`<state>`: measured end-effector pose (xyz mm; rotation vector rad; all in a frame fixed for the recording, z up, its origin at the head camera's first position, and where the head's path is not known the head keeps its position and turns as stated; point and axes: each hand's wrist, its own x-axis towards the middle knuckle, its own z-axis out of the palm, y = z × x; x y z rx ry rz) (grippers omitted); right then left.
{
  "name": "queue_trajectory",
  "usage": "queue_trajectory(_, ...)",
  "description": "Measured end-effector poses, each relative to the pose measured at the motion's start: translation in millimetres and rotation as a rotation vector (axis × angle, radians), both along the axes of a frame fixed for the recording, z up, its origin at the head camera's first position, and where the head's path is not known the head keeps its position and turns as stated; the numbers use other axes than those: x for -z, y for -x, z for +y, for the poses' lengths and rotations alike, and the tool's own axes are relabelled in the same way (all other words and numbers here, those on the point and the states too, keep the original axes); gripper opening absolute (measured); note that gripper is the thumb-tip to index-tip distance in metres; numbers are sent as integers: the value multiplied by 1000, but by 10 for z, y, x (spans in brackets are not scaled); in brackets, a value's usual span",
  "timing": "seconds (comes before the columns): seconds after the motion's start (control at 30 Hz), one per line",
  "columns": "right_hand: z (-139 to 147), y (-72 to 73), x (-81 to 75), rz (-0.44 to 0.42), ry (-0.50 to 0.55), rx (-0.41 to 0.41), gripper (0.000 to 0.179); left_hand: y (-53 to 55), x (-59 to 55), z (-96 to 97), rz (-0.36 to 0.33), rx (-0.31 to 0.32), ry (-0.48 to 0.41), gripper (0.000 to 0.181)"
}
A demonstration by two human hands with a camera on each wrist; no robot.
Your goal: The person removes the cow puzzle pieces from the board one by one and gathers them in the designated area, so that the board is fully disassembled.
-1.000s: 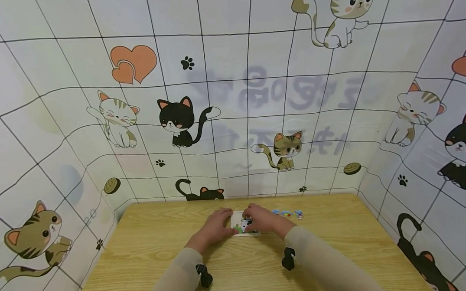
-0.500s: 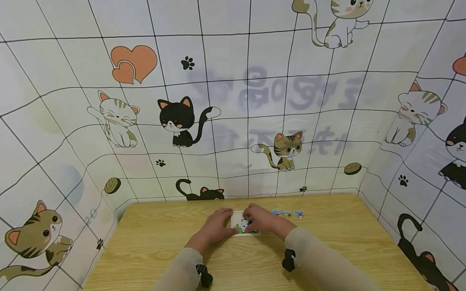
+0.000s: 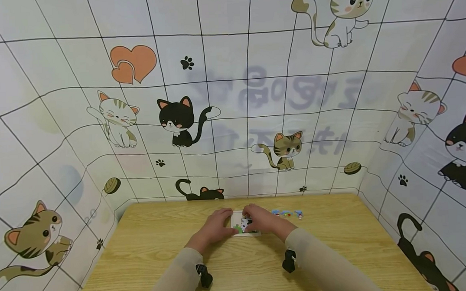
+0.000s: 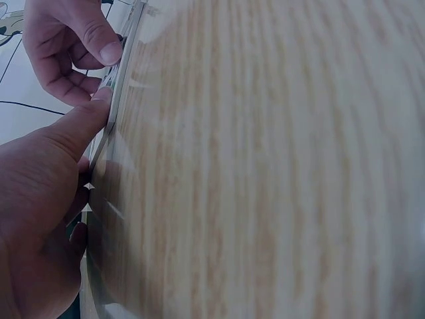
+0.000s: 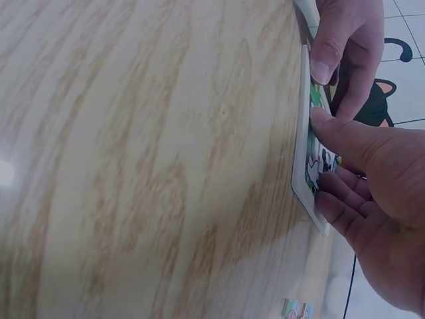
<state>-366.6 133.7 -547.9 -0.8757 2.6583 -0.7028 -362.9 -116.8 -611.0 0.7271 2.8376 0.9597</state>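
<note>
The left hand grips the board by its left side, thumb and fingers spread; the right hand's bent fingers touch its top, whether pinching anything I can't tell. The board lies on the surface; pieces rightward show in the head view, not the left wrist's.

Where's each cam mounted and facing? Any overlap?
Head: head-worn, facing forward and down at table and cat-print backdrop; both forearms, left hand and right hand.
Left wrist: on that wrist, looking low across the table at the picture board; left hand close, right hand beyond.
Right wrist: on that wrist, seeing the board's printed face slantwise; right hand close, left hand beyond.
Shared: both wrist views show both hands at the board.
</note>
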Motion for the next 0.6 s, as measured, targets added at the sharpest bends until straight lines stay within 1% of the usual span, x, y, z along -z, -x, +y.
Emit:
queue_trajectory(0.23, 10, -42, -29, 14, 33, 1, 50, -5, -1, -1, -5, 1, -14, 80)
queue_trajectory(0.43, 22, -48, 11, 23, 52, -4, 53, -9, 2, -1, -9, -1, -14, 80)
queue_trajectory(0.6, 33, -28, 37, 24, 55, -5, 52, -34, -59, 14, -14, -3, 6, 79)
